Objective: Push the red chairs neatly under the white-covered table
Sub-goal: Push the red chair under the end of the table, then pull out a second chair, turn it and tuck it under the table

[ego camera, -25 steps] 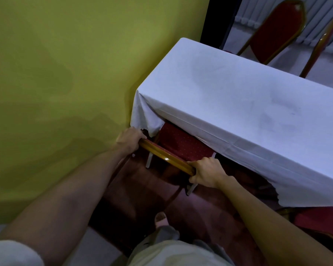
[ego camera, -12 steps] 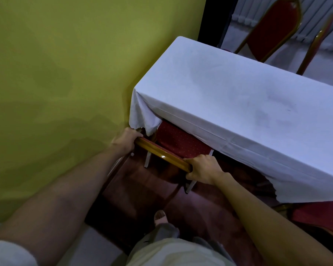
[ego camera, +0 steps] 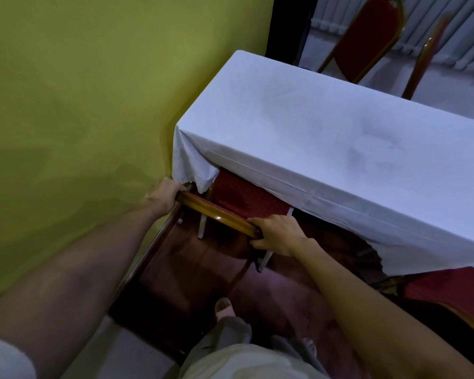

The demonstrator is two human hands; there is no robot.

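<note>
A red chair (ego camera: 246, 198) with a golden-brown frame stands at the near left corner of the white-covered table (ego camera: 326, 127). Its dotted red seat is mostly tucked beneath the hanging cloth. My left hand (ego camera: 166, 194) grips the left end of the chair's top rail, close to the wall. My right hand (ego camera: 278, 235) grips the right end of the same rail. A second red chair (ego camera: 454, 291) shows at the lower right, its seat partly out from the table.
A yellow-green wall (ego camera: 80, 119) runs along the left, tight against the table end and the chair. Two more red chairs (ego camera: 367, 39) stand beyond the far side of the table. My feet (ego camera: 225, 309) rest on the dark red carpet.
The chair has slid a little farther under the tablecloth, and both hands have moved forward with its top rail. Less of the red seat shows.
</note>
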